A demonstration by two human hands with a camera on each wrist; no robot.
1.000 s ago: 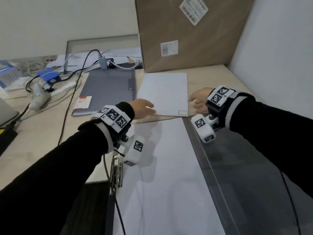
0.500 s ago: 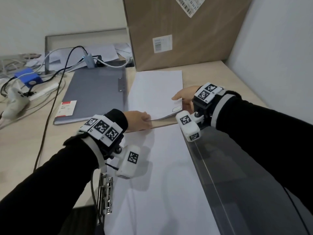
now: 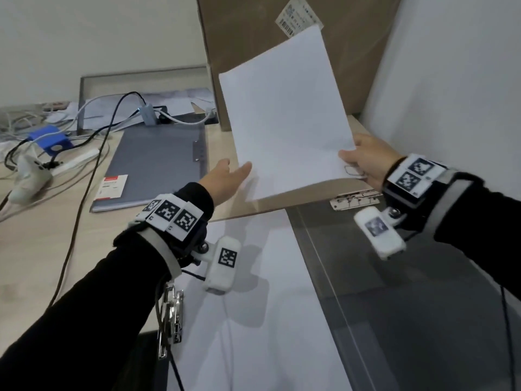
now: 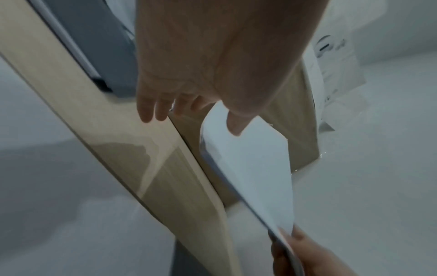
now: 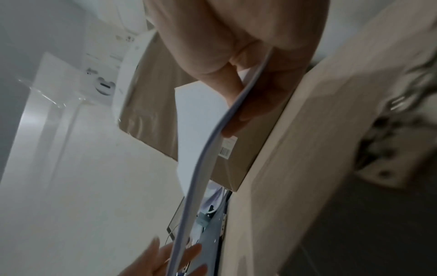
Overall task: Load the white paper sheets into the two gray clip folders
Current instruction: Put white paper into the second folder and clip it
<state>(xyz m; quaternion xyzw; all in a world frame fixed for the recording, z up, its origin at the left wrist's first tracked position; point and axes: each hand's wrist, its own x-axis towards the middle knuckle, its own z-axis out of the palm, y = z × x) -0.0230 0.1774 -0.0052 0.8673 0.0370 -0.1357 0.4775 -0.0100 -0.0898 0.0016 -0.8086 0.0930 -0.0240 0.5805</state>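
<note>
Box (image 3: 253, 38): top cut by frame; label (image 3: 298, 16) print unreadable.
Right hand (image 3: 369, 162): fingers behind sheets (image 3: 284, 117).
Near folder (image 3: 394, 306): btm cut off.
Clip (image 3: 355, 200): pt. under wrist.
Cables (image 5: 402, 104), right-wrist view: blurred.

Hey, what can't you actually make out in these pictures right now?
Label print on the cardboard box: head view, too small and blurred.
Sheet count in the paper stack: edges blur, both wrist views.
Open folder, near end: cut off by head view's bottom edge.

Cardboard box (image 3: 253, 38) and wall (image 3: 451, 80) block the far side; cables (image 3: 17, 122) clutter left.
</note>
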